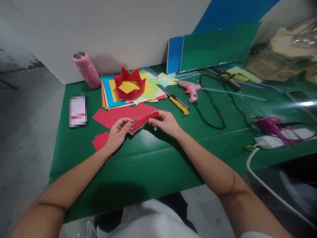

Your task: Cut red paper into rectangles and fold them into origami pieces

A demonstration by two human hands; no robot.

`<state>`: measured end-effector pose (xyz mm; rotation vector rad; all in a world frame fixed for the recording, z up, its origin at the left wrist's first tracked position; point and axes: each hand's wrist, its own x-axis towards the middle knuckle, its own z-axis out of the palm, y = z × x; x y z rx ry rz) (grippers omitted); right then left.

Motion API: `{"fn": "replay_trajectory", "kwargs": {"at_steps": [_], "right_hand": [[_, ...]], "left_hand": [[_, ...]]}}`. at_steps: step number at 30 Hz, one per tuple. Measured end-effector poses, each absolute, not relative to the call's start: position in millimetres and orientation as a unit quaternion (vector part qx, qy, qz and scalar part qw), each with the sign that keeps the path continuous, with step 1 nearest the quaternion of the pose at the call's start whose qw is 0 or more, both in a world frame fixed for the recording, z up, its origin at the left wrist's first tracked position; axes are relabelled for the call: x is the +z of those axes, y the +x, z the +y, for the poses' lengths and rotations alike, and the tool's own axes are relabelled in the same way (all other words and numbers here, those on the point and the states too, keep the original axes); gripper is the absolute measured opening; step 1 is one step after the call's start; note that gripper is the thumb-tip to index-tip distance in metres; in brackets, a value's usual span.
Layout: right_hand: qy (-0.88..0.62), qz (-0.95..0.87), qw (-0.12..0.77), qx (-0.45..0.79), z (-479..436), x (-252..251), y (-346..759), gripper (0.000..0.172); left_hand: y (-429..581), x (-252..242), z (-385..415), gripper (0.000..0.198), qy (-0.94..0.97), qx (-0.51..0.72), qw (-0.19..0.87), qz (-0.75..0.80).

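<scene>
A person's left hand (120,132) and right hand (166,123) hold a folded red paper strip (145,121) at the center of the frame, left fingers pinched on its lower-left end, right thumb and fingers nipping its upper-right end. Red paper pieces (121,114) lie near the left hand on a green tabletop (153,172); at upper center, a pointed red paper ring (133,94) sits on stacked colored sheets (107,94), left of a yellow utility knife (177,100) and pink glue gun (190,88)

Your bare left hand (120,132) partly hides the small red paper scraps (99,141); the rectangular phone screen (78,109) is pixelated, the brown cardboard-like pile (268,66) blurred.
</scene>
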<state>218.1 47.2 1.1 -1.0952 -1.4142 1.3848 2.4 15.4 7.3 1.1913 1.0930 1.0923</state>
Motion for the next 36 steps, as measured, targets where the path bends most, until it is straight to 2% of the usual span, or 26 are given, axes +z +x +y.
{"fn": "replay_trajectory", "kwargs": {"at_steps": [10, 12, 14, 15, 17, 20, 23, 25, 27, 32, 36], "right_hand": [[-0.426, -0.607, 0.428, 0.516, 48.0, -4.2, 218.6, 0.032], [-0.423, -0.654, 0.446, 0.441, 47.7, -1.9, 219.2, 0.046], [-0.427, -0.721, 0.449, 0.311, 46.1, 2.0, 220.3, 0.066], [-0.429, -0.755, 0.437, 0.235, 44.6, 4.2, 220.7, 0.069], [-0.418, -0.814, 0.39, 0.1, 39.9, 7.9, 220.7, 0.056], [-0.366, -0.871, 0.326, -0.02, 31.6, 10.3, 217.2, 0.03], [-0.33, -0.89, 0.308, -0.069, 26.9, 9.8, 212.6, 0.023], [-0.328, -0.888, 0.313, -0.077, 27.4, 9.1, 211.9, 0.019], [-0.325, -0.888, 0.318, -0.068, 30.3, 8.5, 213.7, 0.025], [-0.251, -0.926, 0.282, -0.004, 41.3, 6.3, 220.9, 0.03], [-0.227, -0.937, 0.265, 0.016, 45.8, 4.8, 223.1, 0.024]], "left_hand": [[1.9, 7.1, 13.7, 0.049, 0.513, 0.428, 0.571, 0.477], [2.2, 6.0, 13.7, 0.049, 0.507, 0.431, 0.571, 0.482], [2.7, 4.8, 13.9, 0.047, 0.502, 0.436, 0.567, 0.486], [2.9, 4.1, 13.9, 0.045, 0.502, 0.439, 0.564, 0.487], [3.5, 2.4, 13.8, 0.042, 0.507, 0.443, 0.556, 0.488], [4.3, -0.5, 12.9, 0.036, 0.526, 0.453, 0.529, 0.487], [5.3, -2.2, 10.9, 0.032, 0.542, 0.462, 0.51, 0.482], [5.3, -1.9, 9.5, 0.03, 0.549, 0.462, 0.506, 0.479], [4.2, -0.7, 8.5, 0.025, 0.582, 0.448, 0.475, 0.485], [-0.7, 3.0, 9.4, 0.016, 0.756, 0.356, 0.291, 0.466], [-2.0, 2.2, 10.5, 0.015, 0.802, 0.319, 0.237, 0.446]]}}
